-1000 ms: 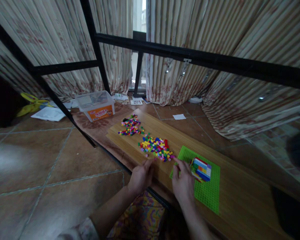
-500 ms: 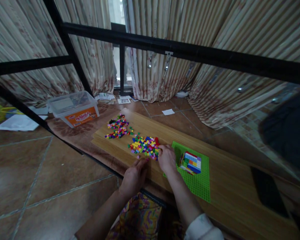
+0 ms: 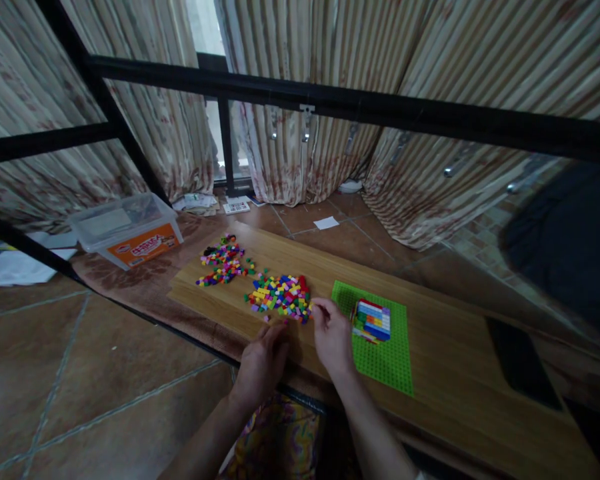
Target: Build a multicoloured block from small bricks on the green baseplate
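Observation:
My right hand (image 3: 331, 335) hovers between a pile of small coloured toy bricks (image 3: 280, 295) and a green baseplate (image 3: 397, 367). Its thumb and fingertips are pinched together; whatever they may hold is too small to make out. On the baseplate stands a block built of bricks (image 3: 373, 321) in rows of blue, white, red and other colours. My left hand (image 3: 260, 363) rests at the near edge of the wooden board (image 3: 445, 347), just below the pile, fingers curled with their tips partly hidden. A second heap of bricks (image 3: 223, 260) lies farther left.
A clear plastic box (image 3: 130, 230) with an orange label stands beyond the board's left end. Toward the right end lies a dark flat object (image 3: 523, 360). A black metal rail (image 3: 330, 103) crosses in front of the curtains (image 3: 300, 160). White paper (image 3: 326, 223) lies on the tiled floor.
My right hand has drawn back slightly from the pile's right edge, its fingers still pinched. The whole view has shifted a little, moving things leftward. My left hand stays near the board's edge.

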Demonstrator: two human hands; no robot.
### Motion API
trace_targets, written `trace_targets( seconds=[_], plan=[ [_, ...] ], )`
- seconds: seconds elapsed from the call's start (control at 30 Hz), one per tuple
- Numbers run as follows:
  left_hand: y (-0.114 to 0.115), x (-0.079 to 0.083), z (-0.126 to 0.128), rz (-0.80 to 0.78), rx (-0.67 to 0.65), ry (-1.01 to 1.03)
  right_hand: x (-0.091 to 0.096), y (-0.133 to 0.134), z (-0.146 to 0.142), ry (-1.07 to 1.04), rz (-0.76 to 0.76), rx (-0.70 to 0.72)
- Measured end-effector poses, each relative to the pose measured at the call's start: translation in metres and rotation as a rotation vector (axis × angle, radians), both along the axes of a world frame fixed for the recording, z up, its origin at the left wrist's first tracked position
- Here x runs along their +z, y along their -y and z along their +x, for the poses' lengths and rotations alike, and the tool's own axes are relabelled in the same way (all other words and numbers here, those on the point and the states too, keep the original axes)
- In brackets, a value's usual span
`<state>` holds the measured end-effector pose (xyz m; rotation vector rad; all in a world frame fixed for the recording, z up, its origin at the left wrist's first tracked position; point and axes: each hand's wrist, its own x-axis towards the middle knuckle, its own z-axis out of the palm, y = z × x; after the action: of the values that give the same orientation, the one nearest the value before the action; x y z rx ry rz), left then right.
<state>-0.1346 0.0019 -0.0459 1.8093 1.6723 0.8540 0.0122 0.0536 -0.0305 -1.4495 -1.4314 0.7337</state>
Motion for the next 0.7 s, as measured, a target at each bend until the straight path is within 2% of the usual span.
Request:
trace_targets(
  seconds=[0.13,0.3,0.47,0.7],
  plan=[
    [0.001,0.014,0.015,0.072,-0.016,0.148,-0.001,0.027,0.007,-0.617,-0.185,-0.098],
    [-0.008,0.032,0.043,0.103,-0.091,0.291,0.009,0.043,0.022,-1.071,-0.360,-0.134],
    [-0.015,0.042,0.066,0.088,-0.165,0.405,0.018,0.046,0.033,-1.303,-0.394,-0.096],
    [-0.020,0.047,0.080,0.016,-0.233,0.468,0.013,0.048,0.040,-1.405,-0.372,-0.093]
  ],
)
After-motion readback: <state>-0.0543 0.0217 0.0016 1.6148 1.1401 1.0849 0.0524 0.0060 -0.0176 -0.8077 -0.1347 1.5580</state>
